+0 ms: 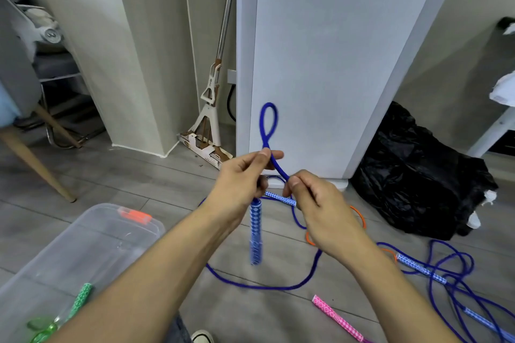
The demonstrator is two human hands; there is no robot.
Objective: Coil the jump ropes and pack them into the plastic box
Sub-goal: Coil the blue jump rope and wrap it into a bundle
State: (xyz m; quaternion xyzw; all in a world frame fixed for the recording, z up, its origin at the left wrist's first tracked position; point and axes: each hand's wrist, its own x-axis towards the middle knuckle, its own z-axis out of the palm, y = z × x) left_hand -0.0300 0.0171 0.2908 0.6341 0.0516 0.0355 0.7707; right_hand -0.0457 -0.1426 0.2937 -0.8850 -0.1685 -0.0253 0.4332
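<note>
My left hand [242, 179] grips a blue jump rope [268, 122] where a small loop stands up above the fingers; one blue patterned handle [255, 234] hangs below that hand. My right hand [317, 203] pinches the same rope just to the right. The rest of this rope trails in a wide arc on the floor [264, 285], and its other handle [280, 198] lies behind my hands. A clear plastic box [92, 242] with an orange latch stands at lower left, holding a green jump rope [79, 301].
On the floor at right lie another blue rope [451, 267] with patterned handles, an orange rope [359, 216] and a pink handle [334, 316]. A black bag [418, 172] sits beside a white cabinet [320, 64]. A mop [211, 108] leans in the corner; a chair leg [36, 164] stands left.
</note>
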